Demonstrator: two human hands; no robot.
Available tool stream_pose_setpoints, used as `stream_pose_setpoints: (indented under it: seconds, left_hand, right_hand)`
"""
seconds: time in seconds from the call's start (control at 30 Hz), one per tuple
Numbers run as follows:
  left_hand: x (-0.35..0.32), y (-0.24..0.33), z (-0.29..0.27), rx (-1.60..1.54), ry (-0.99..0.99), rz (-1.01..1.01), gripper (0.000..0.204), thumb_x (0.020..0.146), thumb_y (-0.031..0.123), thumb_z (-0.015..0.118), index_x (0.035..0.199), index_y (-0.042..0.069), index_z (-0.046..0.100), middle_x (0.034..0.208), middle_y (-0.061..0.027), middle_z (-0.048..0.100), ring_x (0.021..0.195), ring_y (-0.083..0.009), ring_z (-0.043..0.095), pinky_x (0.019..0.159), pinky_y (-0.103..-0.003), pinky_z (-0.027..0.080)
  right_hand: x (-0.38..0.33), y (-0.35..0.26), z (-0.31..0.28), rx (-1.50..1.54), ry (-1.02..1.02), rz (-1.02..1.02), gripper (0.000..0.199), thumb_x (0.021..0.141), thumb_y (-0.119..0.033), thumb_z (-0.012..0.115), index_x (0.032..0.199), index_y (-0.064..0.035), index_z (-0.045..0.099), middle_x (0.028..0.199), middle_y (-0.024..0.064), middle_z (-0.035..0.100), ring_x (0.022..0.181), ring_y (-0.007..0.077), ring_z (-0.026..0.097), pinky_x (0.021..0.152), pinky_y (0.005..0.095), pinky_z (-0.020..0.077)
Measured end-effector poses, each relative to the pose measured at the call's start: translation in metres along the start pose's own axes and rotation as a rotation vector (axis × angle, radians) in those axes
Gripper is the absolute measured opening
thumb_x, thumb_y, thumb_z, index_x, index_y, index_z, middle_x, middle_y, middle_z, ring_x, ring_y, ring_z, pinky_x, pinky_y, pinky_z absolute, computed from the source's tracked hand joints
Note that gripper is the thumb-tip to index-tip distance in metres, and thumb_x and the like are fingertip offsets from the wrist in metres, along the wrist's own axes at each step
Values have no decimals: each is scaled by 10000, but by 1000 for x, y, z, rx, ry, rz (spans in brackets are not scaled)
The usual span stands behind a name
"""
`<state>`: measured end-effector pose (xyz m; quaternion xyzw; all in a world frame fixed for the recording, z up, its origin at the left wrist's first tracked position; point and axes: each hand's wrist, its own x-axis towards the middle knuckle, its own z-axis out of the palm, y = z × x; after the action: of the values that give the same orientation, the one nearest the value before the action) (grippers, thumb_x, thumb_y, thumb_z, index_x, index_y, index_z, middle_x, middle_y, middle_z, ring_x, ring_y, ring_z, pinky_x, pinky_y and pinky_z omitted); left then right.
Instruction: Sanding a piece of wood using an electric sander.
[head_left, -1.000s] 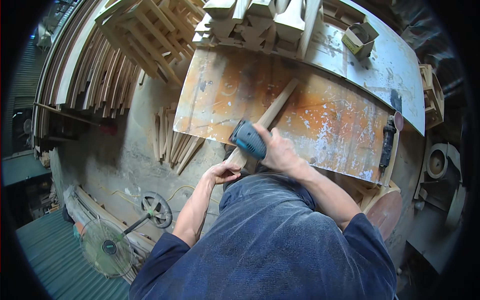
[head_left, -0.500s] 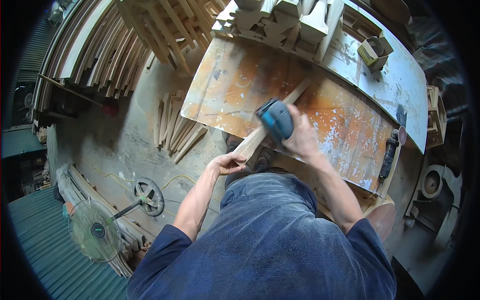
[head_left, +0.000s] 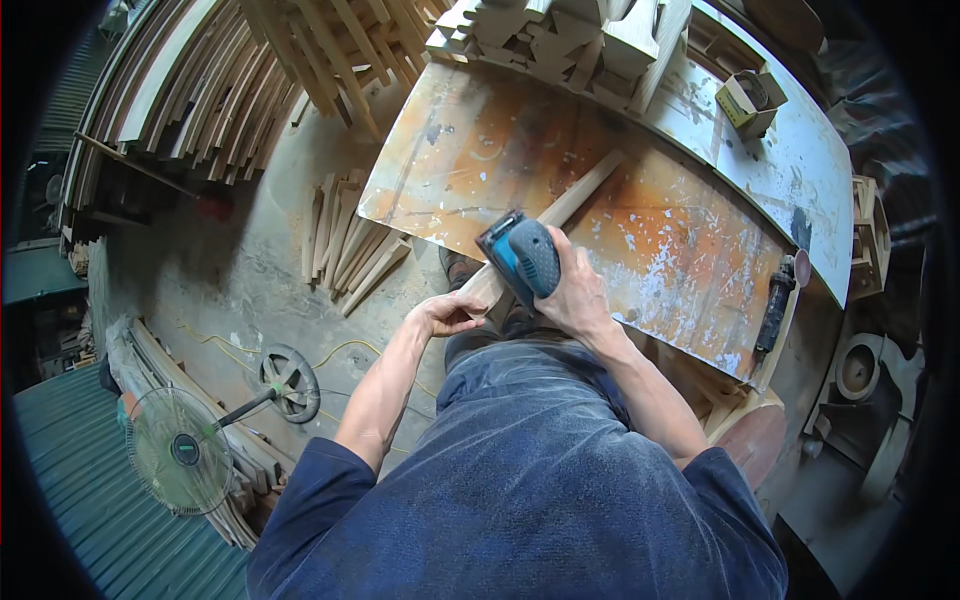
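In our left hand (head_left: 447, 314) we hold the near end of a long, pale, tapering wooden piece (head_left: 585, 188), thumb and fingers closed on it, while its narrower far end lies over an orange-stained, white-flecked flat board (head_left: 680, 235). Our right hand (head_left: 580, 298) is wrapped around the dark, rounded body of a teal-and-black handheld power sander (head_left: 535, 255), which sits across the near part of the wood; we cannot tell how hard it presses. We judge the wooden piece stiff and fairly light, unlikely to break, perhaps slippery where dust coats it, and best held at its thicker near end, clear of the sander's flat pad. The sander looks denser, its hard shell suiting a palm grip from above. The wood has long, flat faces; the board is worn and blotchy. Beyond it we see a stack of pale, shaped wooden parts (head_left: 560, 45), and on the rough grey concrete floor (head_left: 270, 270) a loose pile of slim, pale wooden lengths (head_left: 350, 250); the dark blue cloth shirt (head_left: 520, 480) we wear is powdered with pale dust
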<state>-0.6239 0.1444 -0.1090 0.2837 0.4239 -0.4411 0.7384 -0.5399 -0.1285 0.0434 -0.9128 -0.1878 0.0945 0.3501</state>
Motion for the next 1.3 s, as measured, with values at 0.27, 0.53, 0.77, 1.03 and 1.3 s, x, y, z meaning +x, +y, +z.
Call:
stream_pose_setpoints:
  seconds: [0.27,0.53,0.77,1.03,1.3]
  left_hand:
    - [-5,-8,-5,37,-41,42,314,881,57,811,1165,36,681,1020,-85,743,847,-252,774,667,-304,685]
    - [-5,-16,5,160,-35,171,339,849,74,843,1148,78,684,956,-71,743,780,-196,750,610,-281,662]
    - [-13,-20,22,244,-7,227,489,814,49,851,1239,110,617,990,-47,703,785,-185,732,606,-261,650]
    - [-13,-25,27,318,22,288,514,788,67,845,1246,106,614,985,-42,716,752,-173,723,599,-280,639]
    - [-8,-47,44,470,325,530,838,632,27,937,1353,78,514,1070,-87,673,802,-193,719,606,-345,641]
  right_hand:
    - [0,-5,-4,-42,-49,88,965,751,-159,865,1565,-247,355,1097,280,613,960,526,673,820,578,580]
    - [18,-16,-10,-134,-142,-14,920,787,-178,837,1558,-271,343,1077,277,579,877,535,679,749,593,581]
    - [22,-29,-13,-189,-222,15,955,767,-123,813,1575,-282,327,1085,303,590,901,539,686,779,610,580]
    - [27,-44,-13,-257,-277,33,921,781,-170,815,1562,-283,340,1101,303,605,956,543,683,836,594,585]
    - [59,-56,-24,-338,-322,-14,807,838,-159,764,1546,-224,383,1102,321,636,979,506,708,849,560,592]
